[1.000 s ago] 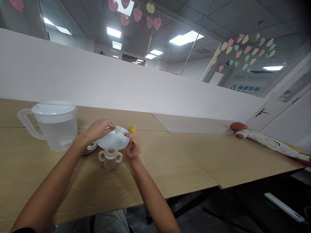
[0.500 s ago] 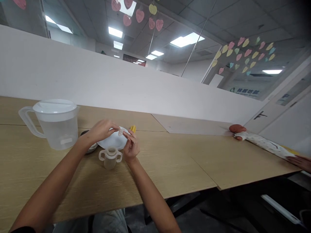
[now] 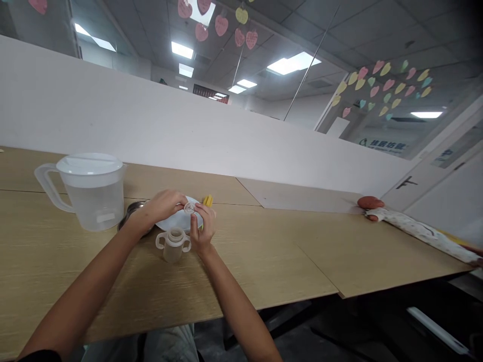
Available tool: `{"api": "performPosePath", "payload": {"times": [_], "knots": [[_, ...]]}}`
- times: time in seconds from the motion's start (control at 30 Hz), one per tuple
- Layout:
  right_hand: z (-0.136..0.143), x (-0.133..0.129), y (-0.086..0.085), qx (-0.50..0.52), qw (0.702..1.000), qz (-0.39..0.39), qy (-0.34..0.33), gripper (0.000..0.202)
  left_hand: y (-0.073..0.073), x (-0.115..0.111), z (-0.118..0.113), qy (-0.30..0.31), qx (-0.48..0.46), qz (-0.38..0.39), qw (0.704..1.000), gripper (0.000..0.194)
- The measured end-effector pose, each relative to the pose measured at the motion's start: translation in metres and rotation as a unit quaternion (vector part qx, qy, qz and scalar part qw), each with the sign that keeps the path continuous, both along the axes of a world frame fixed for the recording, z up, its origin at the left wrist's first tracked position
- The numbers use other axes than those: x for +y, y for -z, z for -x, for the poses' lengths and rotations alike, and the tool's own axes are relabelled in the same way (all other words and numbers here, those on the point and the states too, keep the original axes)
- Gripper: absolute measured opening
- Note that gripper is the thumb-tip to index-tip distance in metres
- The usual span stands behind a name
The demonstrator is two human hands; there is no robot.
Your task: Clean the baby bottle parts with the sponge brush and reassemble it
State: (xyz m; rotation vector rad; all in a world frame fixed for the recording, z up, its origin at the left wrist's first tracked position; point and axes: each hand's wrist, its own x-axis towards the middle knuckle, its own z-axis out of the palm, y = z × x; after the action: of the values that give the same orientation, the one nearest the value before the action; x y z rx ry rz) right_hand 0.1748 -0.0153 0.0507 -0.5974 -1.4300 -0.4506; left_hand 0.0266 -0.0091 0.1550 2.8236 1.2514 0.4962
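counter (image 3: 264, 251) — wood-toned boards, seams showing, a paler grey strip at the back against a low white wall (image 3: 181, 130). above it, glass with heart-shaped notes (image 3: 221, 25), pink and yellow; a second cluster to the right, blue and green among them. lit ceiling panels (image 3: 294, 63). door (image 3: 418, 193) at far right.

writing: sign (image 3: 388, 145) behind the glass, blurred chinese characters with a small green logo; notes too small to read; jug (image 3: 96, 201) has a white label (image 3: 105, 217), illegible.

small clear piece (image 3: 189, 207) held up between the hands, over the white plate (image 3: 175, 221). left hand (image 3: 166, 205): grip narrow, pinching it. right hand (image 3: 203, 226): fingertips at it — pinched or merely touching, cannot tell. two-handled cup (image 3: 173, 250) upright, just nearer.
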Motion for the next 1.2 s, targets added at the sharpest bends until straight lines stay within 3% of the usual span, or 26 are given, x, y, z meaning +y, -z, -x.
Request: {"api": "performPosePath", "payload": {"times": [0.2,0.37,0.63,0.83,1.0,1.2], "knots": [[-0.004,0.001,-0.005,-0.016,0.999,-0.045,0.017,0.015,0.009,0.008,0.004,-0.015,0.021,-0.016,1.000,0.021],[-0.005,0.001,-0.007,-0.063,0.993,-0.084,0.052,0.015,0.008,0.005,0.003,-0.009,0.002,-0.012,1.000,0.020],[-0.004,0.005,-0.001,-0.031,0.996,-0.059,0.066,0.011,0.006,0.006,0.001,0.017,0.018,-0.040,0.999,0.024],[-0.005,-0.001,-0.003,0.003,0.998,-0.054,0.027,0.009,0.019,0.023,0.012,-0.049,-0.007,-0.030,0.998,0.026],[-0.005,-0.003,-0.006,0.044,0.997,-0.068,-0.012,0.008,0.026,0.031,0.016,-0.046,-0.060,-0.006,0.997,0.030],[-0.005,-0.001,-0.004,0.080,0.996,-0.047,-0.014,0.006,0.033,0.039,0.019,-0.040,-0.089,0.033,0.995,0.032]]}}
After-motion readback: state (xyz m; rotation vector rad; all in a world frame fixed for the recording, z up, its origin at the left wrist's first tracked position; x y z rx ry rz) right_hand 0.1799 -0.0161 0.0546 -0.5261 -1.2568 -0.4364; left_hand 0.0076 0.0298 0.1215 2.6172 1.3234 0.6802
